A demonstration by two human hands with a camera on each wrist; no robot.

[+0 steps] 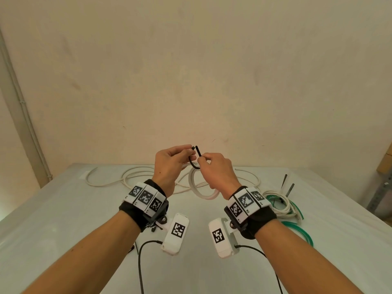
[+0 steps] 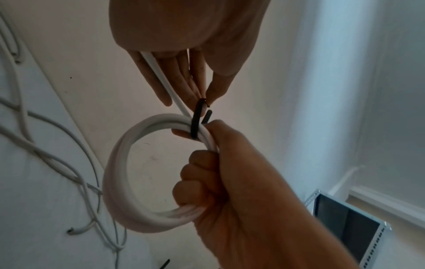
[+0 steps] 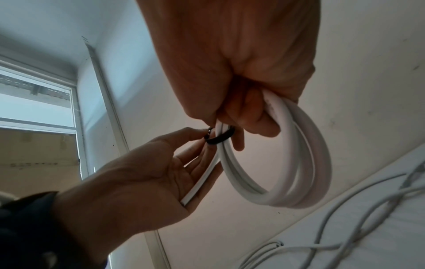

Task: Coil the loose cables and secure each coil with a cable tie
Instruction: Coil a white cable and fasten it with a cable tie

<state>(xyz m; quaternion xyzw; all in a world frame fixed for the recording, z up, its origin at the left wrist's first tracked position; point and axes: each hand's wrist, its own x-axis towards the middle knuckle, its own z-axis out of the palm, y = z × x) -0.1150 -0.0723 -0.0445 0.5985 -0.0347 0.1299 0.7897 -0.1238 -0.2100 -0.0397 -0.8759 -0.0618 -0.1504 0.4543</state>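
Both hands raised above the pale grey table, meeting in front of the cream wall. Right hand is fisted round a coil of thick white round cable, several turns stacked into a neat ring, smooth glossy sheath; the ring hangs below the fist, clear of the table top. A black plastic cable tie is looped over the top of the coil bundle just beside the right thumb, bent in a U, its two ends not joined; one free tip sticks up beside the other. Left hand pinches the head end of the tie between thumb and forefinger, other fingers fairly straight, with one loose tail of the white cable running across its palm in both wrist views. On the table behind the hands: loose uncoiled white cables sprawled in wide curves. To the right: a bundle of thin white and green wires, more green wire nearer the edge, and two spare dark cable ties sticking up beyond it. Grey metal perforated frame at lower right in left wrist view.
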